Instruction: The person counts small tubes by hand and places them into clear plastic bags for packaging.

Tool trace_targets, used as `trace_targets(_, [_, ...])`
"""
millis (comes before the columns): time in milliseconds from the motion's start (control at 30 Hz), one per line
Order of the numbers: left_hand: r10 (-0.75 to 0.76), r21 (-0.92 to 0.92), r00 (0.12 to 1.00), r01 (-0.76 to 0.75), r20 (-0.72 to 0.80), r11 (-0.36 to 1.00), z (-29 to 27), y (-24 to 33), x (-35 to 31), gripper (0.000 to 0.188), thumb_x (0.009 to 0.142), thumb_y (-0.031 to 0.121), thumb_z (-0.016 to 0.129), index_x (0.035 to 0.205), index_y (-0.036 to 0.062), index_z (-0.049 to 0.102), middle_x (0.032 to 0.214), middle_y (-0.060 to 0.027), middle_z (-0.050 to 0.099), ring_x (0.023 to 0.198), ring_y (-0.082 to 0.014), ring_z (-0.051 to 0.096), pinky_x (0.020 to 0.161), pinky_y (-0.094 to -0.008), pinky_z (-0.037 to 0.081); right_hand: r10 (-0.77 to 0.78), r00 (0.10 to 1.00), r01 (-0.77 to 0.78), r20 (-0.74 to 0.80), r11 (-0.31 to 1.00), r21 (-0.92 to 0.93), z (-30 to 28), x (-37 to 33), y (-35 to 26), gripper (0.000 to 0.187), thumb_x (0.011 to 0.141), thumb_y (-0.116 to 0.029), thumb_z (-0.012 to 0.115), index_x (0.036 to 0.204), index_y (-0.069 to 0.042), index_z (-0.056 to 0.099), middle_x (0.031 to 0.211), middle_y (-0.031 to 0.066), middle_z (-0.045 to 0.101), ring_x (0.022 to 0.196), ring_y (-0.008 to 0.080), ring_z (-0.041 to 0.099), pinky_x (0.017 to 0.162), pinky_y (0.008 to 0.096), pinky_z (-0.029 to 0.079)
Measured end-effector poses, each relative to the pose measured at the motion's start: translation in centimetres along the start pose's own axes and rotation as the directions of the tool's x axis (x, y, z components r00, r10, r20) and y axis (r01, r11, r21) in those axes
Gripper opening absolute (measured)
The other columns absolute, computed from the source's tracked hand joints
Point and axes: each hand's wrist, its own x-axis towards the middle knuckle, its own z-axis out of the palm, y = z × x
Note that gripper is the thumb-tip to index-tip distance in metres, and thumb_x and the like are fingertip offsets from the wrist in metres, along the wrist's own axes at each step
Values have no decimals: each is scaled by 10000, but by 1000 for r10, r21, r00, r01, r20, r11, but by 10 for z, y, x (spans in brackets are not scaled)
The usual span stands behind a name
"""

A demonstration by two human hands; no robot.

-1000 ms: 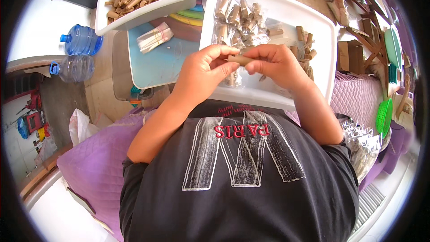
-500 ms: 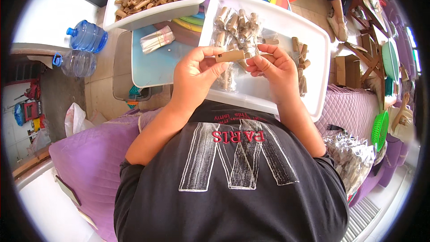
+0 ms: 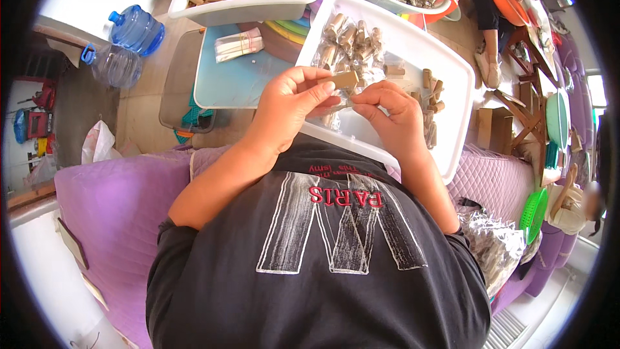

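My left hand (image 3: 284, 106) pinches a small brown tube (image 3: 343, 80) between thumb and fingers, above the white tray (image 3: 460, 123). Close by, my right hand (image 3: 391, 113) is closed in a pinch just below the tube's right end; what its fingertips hold is too small to make out. Inside the tray, clear-wrapped brown tubes (image 3: 352, 40) lie in a group at the left. Several more brown tubes (image 3: 434, 94) sit at its right side, and one lies near the middle, beyond my right hand.
A deep white bin (image 3: 242, 10) of brown pieces stands beyond, beside a basin (image 3: 394, 1) heaped with shiny wrapped items. A banded packet of white sticks (image 3: 239, 45) rests on a blue surface (image 3: 223, 87). Water bottles (image 3: 137, 31) stand left; another person's leg (image 3: 491, 45) shows far right.
My right hand has turned and dropped slightly, its fingertips now below the tube's end. My left hand still holds the tube, now tilted. The view has shifted a little.
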Motion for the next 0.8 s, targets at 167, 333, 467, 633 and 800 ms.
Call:
trace_targets(167, [-58, -33, 998, 59, 37, 998, 4, -1, -4, 276, 830, 105, 632, 1052, -31, 541, 929, -100, 610, 795, -159, 622, 716, -276, 534, 127, 986, -124, -105, 992, 35, 8, -6, 8, 112, 731, -12, 687, 817, -16, 615, 775, 38, 604, 712, 102, 557, 645, 230, 452])
trace_targets(333, [-10, -33, 999, 11, 50, 999, 1, -6, -3, 292, 811, 79, 648, 1054, -40, 541, 943, -105, 614, 791, -154, 617, 705, -266, 527, 177, 968, -144, -180, 973, 182, 18, -7, 16, 190, 740, -25, 691, 913, -22, 612, 785, 27, 608, 711, 91, 548, 646, 228, 455])
trace_targets(467, [174, 171, 984, -180, 49, 969, -6, -14, 1, 256, 784, 21, 655, 1020, -24, 566, 903, -73, 628, 777, -113, 599, 693, -228, 494, 196, 976, -141, -97, 903, 406, 21, -2, 7, 274, 784, -2, 650, 1048, 0, 577, 843, 4, 592, 753, 61, 525, 686, 205, 443])
trace_targets(633, [286, 347, 953, -302, 97, 888, -9, -12, 3, 229, 782, -11, 648, 991, 14, 556, 899, -33, 615, 800, -73, 577, 706, -209, 473, 295, 955, -258, -33, 880, 399, 23, 3, 11, 238, 814, 5, 613, 1048, 8, 570, 845, -11, 579, 749, 52, 514, 677, 190, 435])
trace_targets(800, [365, 404, 926, -371, 97, 836, -19, -25, 14, 230, 725, 22, 688, 921, 27, 567, 798, -30, 587, 723, -82, 554, 628, -228, 457, 330, 944, -306, -18, 893, 331, 27, 5, 9, 244, 837, 21, 566, 1080, 16, 546, 874, 12, 583, 772, 56, 517, 690, 193, 439])
